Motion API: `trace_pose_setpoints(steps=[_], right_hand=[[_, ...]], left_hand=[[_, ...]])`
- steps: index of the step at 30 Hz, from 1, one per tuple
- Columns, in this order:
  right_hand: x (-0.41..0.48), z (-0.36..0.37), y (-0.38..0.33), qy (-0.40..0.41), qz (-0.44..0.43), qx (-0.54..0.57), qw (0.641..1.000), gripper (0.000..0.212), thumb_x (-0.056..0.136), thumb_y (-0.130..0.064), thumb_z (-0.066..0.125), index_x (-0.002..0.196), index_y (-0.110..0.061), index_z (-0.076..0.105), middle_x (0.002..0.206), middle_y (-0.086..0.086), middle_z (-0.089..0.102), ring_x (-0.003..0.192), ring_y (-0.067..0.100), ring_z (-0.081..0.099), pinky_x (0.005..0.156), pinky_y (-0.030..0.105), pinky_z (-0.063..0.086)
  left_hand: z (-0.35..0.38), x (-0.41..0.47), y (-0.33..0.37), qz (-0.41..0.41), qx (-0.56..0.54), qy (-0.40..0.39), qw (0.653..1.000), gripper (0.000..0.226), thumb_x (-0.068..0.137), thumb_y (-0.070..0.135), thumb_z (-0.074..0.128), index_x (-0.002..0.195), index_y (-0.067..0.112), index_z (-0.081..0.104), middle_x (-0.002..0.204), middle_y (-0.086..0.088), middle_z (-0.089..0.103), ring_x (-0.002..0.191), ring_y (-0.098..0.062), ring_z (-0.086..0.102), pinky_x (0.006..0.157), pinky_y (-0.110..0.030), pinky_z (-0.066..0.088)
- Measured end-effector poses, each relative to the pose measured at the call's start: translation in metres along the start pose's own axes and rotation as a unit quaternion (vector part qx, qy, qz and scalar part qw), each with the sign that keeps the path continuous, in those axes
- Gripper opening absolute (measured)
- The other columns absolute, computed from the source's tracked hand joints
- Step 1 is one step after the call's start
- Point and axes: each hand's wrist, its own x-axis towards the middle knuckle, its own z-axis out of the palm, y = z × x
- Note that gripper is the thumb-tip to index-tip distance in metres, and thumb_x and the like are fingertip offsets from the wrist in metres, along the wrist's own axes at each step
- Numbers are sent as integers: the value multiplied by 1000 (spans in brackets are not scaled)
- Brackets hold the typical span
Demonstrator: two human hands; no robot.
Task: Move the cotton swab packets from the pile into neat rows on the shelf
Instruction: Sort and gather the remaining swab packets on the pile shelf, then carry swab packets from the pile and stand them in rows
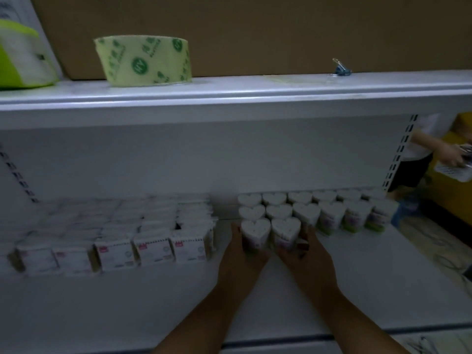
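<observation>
A single head-worn wide-angle view looks forward and slightly down into a white shelf (332, 290) from close in front. The upper shelf edge (229, 98) crosses the top third, bowed by the lens. Both forearms enter from the bottom edge, near the camera.

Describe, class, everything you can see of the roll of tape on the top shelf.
The roll of tape is wide, pale yellow-green and slightly see-through, printed with darker green round logos and characters too blurred to read. It lies flat on one open end, on the white top shelf towards its left, in front of a brown board. Nothing else touches it; a green-and-white item sits apart to its left.
</observation>
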Motion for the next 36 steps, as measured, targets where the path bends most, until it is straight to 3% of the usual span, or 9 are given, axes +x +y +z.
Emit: trace_pose_setpoints(steps=[3,7,12,14,18,21,24,26,36], right_hand=[[-13,-9,-5,1,32,-18,999,69,79,-47,68,139,-30,39,105,-26,56,86,-3,58,80,25,41],[-44,-20,-11,25,79,-116,990,53,89,-32,62,136,-13,46,131,6,55,110,24,57,92,37,46],[-118,27,-82,-8,-184,-258,949,36,84,-40,62,93,-7,72,90,11,71,84,24,65,71,29,53],[-152,79,-125,-119,-272,-304,905,44,46,-51,83,75,-20,74,74,0,70,65,13,65,53,18,49],[-194,189,-220,-293,-383,-403,778,66,34,-65,78,93,-35,73,105,-2,70,79,3,67,64,10,49],[-231,264,-292,-293,-452,-358,762,71,11,-63,80,74,-29,77,88,1,75,71,9,72,55,16,54],[-266,326,-356,-342,-484,-325,737,77,44,-59,81,110,-22,69,126,21,59,113,22,62,89,25,51],[-281,368,-373,-364,-518,-295,716,72,81,-50,56,144,-27,32,157,14,16,144,23,20,116,33,20],[-293,543,-441,-453,-543,-251,661,58,90,-38,45,143,-24,28,159,6,7,145,26,8,117,40,11]], left_hand=[[-12,-8,-2,3,31,-53,998,93,84,25,70,152,14,7,151,3,32,138,-14,34,111,-22,27],[-52,-49,-10,3,121,-122,985,75,92,46,54,151,31,11,153,10,28,135,-11,36,107,-16,25],[-188,-88,-27,72,291,-196,933,64,94,53,44,150,36,17,154,10,28,138,-12,32,104,-13,21],[-267,-98,-37,57,375,-186,906,68,94,53,42,151,29,14,158,5,21,142,-16,25,112,-23,21],[-436,-139,-71,5,536,-160,829,79,92,57,42,152,18,7,160,-7,5,147,-22,5,119,-38,9],[-546,-190,-103,-65,575,-113,807,83,90,63,40,152,19,7,160,-7,2,147,-21,-1,119,-42,4],[-625,-235,-133,-140,549,-77,820,85,88,69,34,152,22,6,161,-3,-2,147,-18,-8,118,-43,-1],[-662,-253,-152,-188,515,-45,835,83,88,71,32,152,26,4,160,1,-7,146,-17,-11,118,-43,-3],[-762,-267,-231,-262,489,-22,831,76,90,67,31,152,31,5,160,6,-7,146,-13,-12,118,-41,-3]])
